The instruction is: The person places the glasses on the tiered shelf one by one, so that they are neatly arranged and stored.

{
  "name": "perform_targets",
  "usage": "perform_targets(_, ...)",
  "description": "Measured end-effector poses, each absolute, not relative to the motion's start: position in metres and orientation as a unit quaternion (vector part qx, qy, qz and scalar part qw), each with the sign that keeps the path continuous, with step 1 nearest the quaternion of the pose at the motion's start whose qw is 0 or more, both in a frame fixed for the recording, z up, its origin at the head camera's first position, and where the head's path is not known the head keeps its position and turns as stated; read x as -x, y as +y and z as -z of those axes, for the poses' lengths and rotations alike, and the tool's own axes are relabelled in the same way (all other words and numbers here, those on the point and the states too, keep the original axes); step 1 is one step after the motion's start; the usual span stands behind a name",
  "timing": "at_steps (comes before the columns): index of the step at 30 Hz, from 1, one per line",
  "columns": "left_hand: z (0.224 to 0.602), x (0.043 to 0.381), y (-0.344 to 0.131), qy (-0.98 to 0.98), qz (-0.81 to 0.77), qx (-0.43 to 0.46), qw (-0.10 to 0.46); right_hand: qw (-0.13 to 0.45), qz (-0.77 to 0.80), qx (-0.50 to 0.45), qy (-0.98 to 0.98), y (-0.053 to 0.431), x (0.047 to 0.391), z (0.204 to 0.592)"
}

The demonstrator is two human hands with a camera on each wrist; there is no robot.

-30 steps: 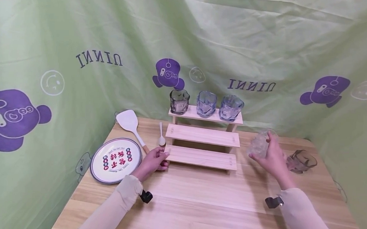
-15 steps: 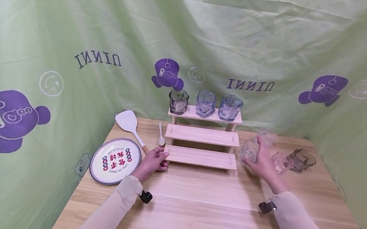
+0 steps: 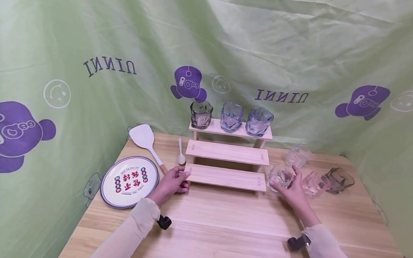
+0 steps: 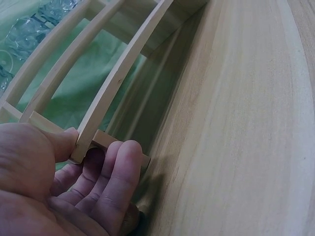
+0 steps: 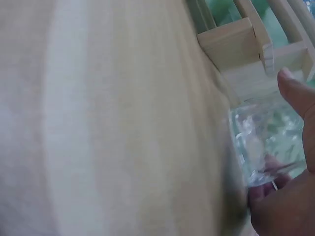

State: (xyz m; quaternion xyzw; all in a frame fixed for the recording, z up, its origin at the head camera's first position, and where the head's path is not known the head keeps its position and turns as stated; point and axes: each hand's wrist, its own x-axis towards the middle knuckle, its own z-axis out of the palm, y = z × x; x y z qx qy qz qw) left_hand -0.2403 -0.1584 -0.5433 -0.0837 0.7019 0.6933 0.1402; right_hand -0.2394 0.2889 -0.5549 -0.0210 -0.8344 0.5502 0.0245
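Observation:
My left hand point(image 3: 169, 184) pinches the left end of the lowest shelf of a three-step wooden rack point(image 3: 226, 178); the left wrist view shows the thumb on top and the fingers curled below. To the right of the rack, my right hand point(image 3: 295, 192) holds a clear glass point(image 3: 280, 175), thumb on the near side and fingers on the far side. That glass point(image 5: 251, 140) stands close to the rack's side panel in the right wrist view. Behind it is another clear glass point(image 3: 298, 155). A pink glass point(image 3: 315, 184) and a smoky brown glass point(image 3: 340, 181) stand to the right.
On the top shelf stand a dark grey glass point(image 3: 201, 115) and two bluish glasses, one in the middle point(image 3: 231, 117). Left of the rack lie a plate point(image 3: 129, 183), a white spatula point(image 3: 143, 136) and a small spoon point(image 3: 181, 158). Green cloth point(image 3: 125, 91) hangs behind the table.
My right hand has moved left and nearer with the clear glass, bringing it toward the rack. The pink glass and rear clear glass show more plainly. My left hand stays still.

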Motion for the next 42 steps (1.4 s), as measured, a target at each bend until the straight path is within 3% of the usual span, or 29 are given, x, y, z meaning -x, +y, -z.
perform_targets(42,0.54,0.239,-0.157,0.701,-0.693,0.092,0.142,0.035,-0.563,-0.006,-0.826,0.297,0.221,0.565)
